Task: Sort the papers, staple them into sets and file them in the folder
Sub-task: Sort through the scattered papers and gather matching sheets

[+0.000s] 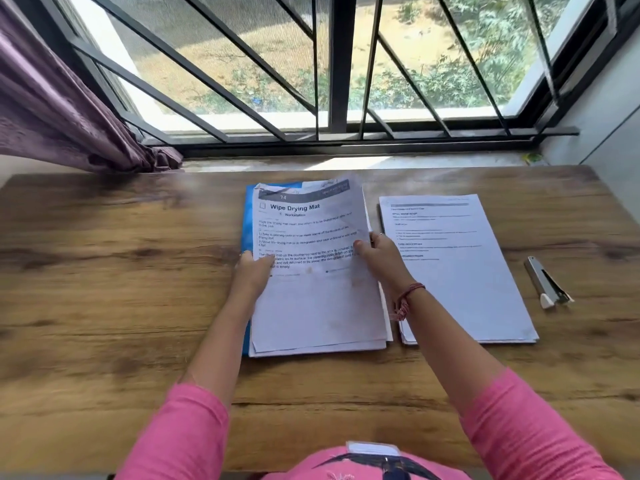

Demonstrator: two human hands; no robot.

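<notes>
Her right hand (377, 252) pinches the right edge of the top sheet (308, 251), thumb over and fingers under, curling that edge up off the pile. Her left hand (254, 271) lies flat and spread on the sheet's left margin, pinning it down, gripping nothing. That pile sits on the blue folder (248, 216), which shows only as a strip along its nine o'clock side. At three o'clock, just beside it, lies a second stack of papers (460, 271), squared up. Further toward three o'clock, well apart, the stapler (545, 282) rests on the wooden table (104, 289). By my reckoning she's mid-sorting: I see no staples, and filing remains.
</notes>
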